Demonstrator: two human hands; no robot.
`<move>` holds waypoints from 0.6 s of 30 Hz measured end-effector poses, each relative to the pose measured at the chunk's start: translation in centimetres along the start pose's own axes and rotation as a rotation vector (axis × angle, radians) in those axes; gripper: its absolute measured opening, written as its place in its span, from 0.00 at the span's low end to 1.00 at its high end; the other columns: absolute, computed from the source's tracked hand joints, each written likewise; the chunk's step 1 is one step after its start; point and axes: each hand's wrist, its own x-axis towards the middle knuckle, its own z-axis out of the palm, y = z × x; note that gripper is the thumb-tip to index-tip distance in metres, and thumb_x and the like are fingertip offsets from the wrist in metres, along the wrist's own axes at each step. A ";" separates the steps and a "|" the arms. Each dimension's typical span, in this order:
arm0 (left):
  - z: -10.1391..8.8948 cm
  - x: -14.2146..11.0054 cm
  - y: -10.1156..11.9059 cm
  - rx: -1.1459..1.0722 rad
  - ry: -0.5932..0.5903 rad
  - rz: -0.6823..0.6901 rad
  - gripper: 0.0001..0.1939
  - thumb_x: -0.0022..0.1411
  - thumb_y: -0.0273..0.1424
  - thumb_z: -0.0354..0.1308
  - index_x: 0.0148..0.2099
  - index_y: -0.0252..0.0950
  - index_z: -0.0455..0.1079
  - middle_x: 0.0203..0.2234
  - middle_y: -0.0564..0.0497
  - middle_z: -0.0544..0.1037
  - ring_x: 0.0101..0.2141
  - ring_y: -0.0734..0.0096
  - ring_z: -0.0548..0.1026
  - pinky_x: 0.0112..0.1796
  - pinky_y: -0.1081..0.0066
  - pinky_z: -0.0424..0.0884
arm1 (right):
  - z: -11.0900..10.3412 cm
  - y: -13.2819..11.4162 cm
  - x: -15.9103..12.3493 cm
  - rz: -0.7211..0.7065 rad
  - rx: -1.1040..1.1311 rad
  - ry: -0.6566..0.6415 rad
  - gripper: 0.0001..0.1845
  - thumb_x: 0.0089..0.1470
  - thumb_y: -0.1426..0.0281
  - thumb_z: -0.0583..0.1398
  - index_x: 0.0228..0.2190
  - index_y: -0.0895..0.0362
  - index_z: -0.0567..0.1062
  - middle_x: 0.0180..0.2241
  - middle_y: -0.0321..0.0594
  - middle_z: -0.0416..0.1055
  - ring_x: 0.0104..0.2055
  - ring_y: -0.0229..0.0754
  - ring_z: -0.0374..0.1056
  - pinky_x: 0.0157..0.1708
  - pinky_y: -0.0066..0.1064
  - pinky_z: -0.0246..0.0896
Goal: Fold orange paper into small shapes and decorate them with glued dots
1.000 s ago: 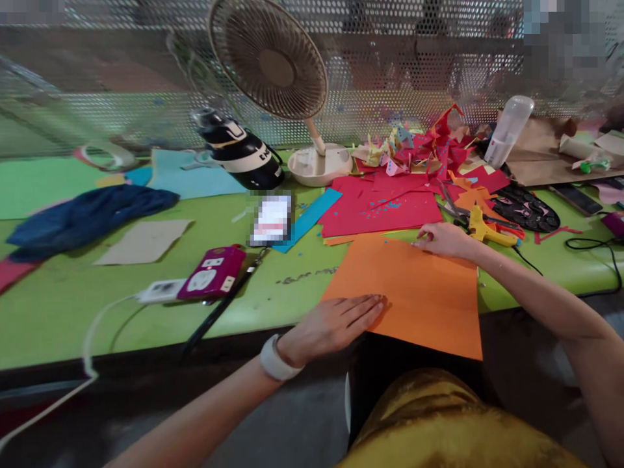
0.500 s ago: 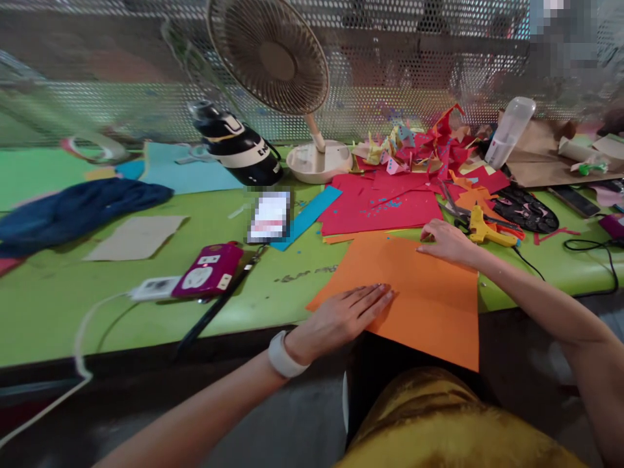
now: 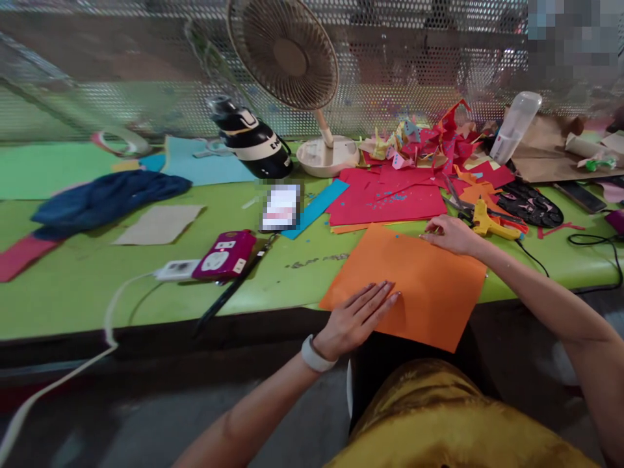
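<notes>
A sheet of orange paper (image 3: 429, 286) lies at the table's front edge, its near part jutting out over my lap. My left hand (image 3: 358, 318) rests flat on its near left part with the fingers stretched out. At the far right edge of the sheet, my right hand (image 3: 453, 235) has its fingers curled in, thumb and forefinger pinched at the paper. A yellow glue gun (image 3: 487, 221) lies just right of that hand, by scissors (image 3: 455, 195) that are partly hidden. Beyond the orange sheet is a stack of red paper (image 3: 385, 198) sprinkled with small blue bits.
Folded paper shapes (image 3: 439, 140) are heaped behind the red stack. A fan (image 3: 331, 153), a black bottle (image 3: 256, 146) and a clear bottle (image 3: 517, 127) stand along the mesh. Leftward lie a phone (image 3: 280, 208), a purple power strip (image 3: 227, 257) and dark blue cloth (image 3: 112, 198).
The view has shifted, moving most things rightward. The orange sheet's near corner has swung left. My right hand's fingers have drawn closer together; my left hand stays flat on the sheet.
</notes>
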 end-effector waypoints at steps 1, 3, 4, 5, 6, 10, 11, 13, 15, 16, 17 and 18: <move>0.1 0.0 0.2 -0.005 0.013 -0.019 0.29 0.73 0.19 0.43 0.73 0.29 0.47 0.55 0.39 0.77 0.59 0.61 0.72 0.56 0.60 0.74 | -0.2 -0.2 0.1 0.009 0.008 -0.019 0.14 0.60 0.60 0.61 0.39 0.58 0.79 0.39 0.47 0.79 0.41 0.46 0.74 0.40 0.33 0.64; 0.4 0.0 0.4 -0.010 0.031 -0.047 0.28 0.73 0.19 0.43 0.73 0.29 0.47 0.55 0.40 0.77 0.60 0.61 0.71 0.56 0.60 0.75 | -0.5 -0.5 0.4 0.021 0.011 -0.046 0.15 0.61 0.59 0.60 0.38 0.58 0.79 0.39 0.46 0.80 0.41 0.46 0.75 0.39 0.32 0.64; 0.5 -0.1 0.5 -0.013 0.039 -0.056 0.28 0.73 0.19 0.43 0.73 0.29 0.48 0.56 0.39 0.77 0.61 0.61 0.70 0.57 0.59 0.74 | -0.6 -0.6 0.4 0.027 0.005 -0.056 0.16 0.61 0.58 0.60 0.38 0.57 0.79 0.39 0.46 0.80 0.41 0.46 0.75 0.38 0.32 0.64; 0.6 -0.1 0.6 -0.018 0.050 -0.061 0.28 0.73 0.19 0.43 0.72 0.29 0.49 0.56 0.39 0.77 0.61 0.61 0.69 0.57 0.59 0.74 | -0.7 -0.6 0.4 0.034 -0.005 -0.065 0.16 0.61 0.58 0.60 0.38 0.57 0.80 0.39 0.46 0.80 0.41 0.46 0.75 0.37 0.31 0.63; 0.8 -0.1 0.6 -0.026 0.064 -0.064 0.28 0.73 0.19 0.43 0.72 0.28 0.50 0.56 0.38 0.77 0.61 0.61 0.69 0.58 0.59 0.73 | -0.8 -0.6 0.4 0.041 -0.016 -0.073 0.16 0.61 0.57 0.60 0.37 0.57 0.80 0.39 0.46 0.80 0.40 0.46 0.75 0.36 0.31 0.62; 1.3 -0.3 0.8 -0.059 0.124 -0.085 0.27 0.73 0.19 0.45 0.71 0.27 0.53 0.56 0.37 0.76 0.63 0.60 0.67 0.59 0.59 0.71 | -0.9 -0.2 0.4 0.048 -0.029 -0.098 0.20 0.62 0.55 0.59 0.34 0.57 0.80 0.36 0.45 0.80 0.38 0.45 0.75 0.33 0.30 0.60; 1.3 -0.2 0.8 -0.065 0.135 -0.091 0.27 0.73 0.19 0.45 0.71 0.27 0.53 0.56 0.38 0.76 0.63 0.60 0.67 0.59 0.59 0.71 | -0.8 -0.1 0.4 0.042 -0.012 -0.109 0.19 0.62 0.55 0.59 0.34 0.58 0.80 0.36 0.45 0.80 0.37 0.45 0.74 0.33 0.30 0.59; 1.2 0.0 0.8 -0.071 0.141 -0.095 0.27 0.73 0.19 0.45 0.71 0.28 0.53 0.57 0.38 0.75 0.63 0.61 0.67 0.60 0.60 0.70 | -0.6 0.0 0.5 0.032 0.037 -0.132 0.17 0.61 0.57 0.60 0.35 0.58 0.80 0.35 0.44 0.80 0.36 0.43 0.74 0.33 0.30 0.59; 0.8 0.4 0.6 -0.060 0.129 -0.084 0.27 0.73 0.19 0.45 0.71 0.28 0.53 0.57 0.39 0.75 0.63 0.61 0.66 0.61 0.60 0.69 | -0.4 -0.1 0.7 0.025 0.080 -0.130 0.14 0.60 0.60 0.61 0.36 0.59 0.80 0.34 0.43 0.80 0.35 0.42 0.73 0.33 0.29 0.60; 0.5 0.6 0.5 -0.047 0.121 -0.073 0.26 0.73 0.20 0.44 0.71 0.28 0.53 0.57 0.38 0.75 0.63 0.60 0.66 0.61 0.59 0.69 | -0.3 -0.1 0.8 0.024 0.097 -0.118 0.13 0.60 0.62 0.62 0.36 0.59 0.80 0.33 0.43 0.80 0.34 0.42 0.73 0.33 0.29 0.60; 0.2 0.9 0.4 -0.029 0.115 -0.061 0.26 0.73 0.20 0.44 0.71 0.27 0.53 0.57 0.38 0.76 0.63 0.60 0.66 0.61 0.58 0.68 | -0.3 -0.2 0.9 0.022 0.112 -0.101 0.12 0.59 0.63 0.62 0.36 0.59 0.80 0.33 0.43 0.80 0.34 0.41 0.73 0.33 0.29 0.60; -0.1 1.2 0.3 -0.006 0.110 -0.048 0.25 0.73 0.20 0.44 0.70 0.26 0.55 0.56 0.38 0.76 0.64 0.60 0.66 0.62 0.57 0.67 | -0.2 -0.2 1.0 0.019 0.128 -0.082 0.11 0.59 0.64 0.62 0.36 0.59 0.80 0.33 0.43 0.80 0.35 0.41 0.73 0.33 0.28 0.60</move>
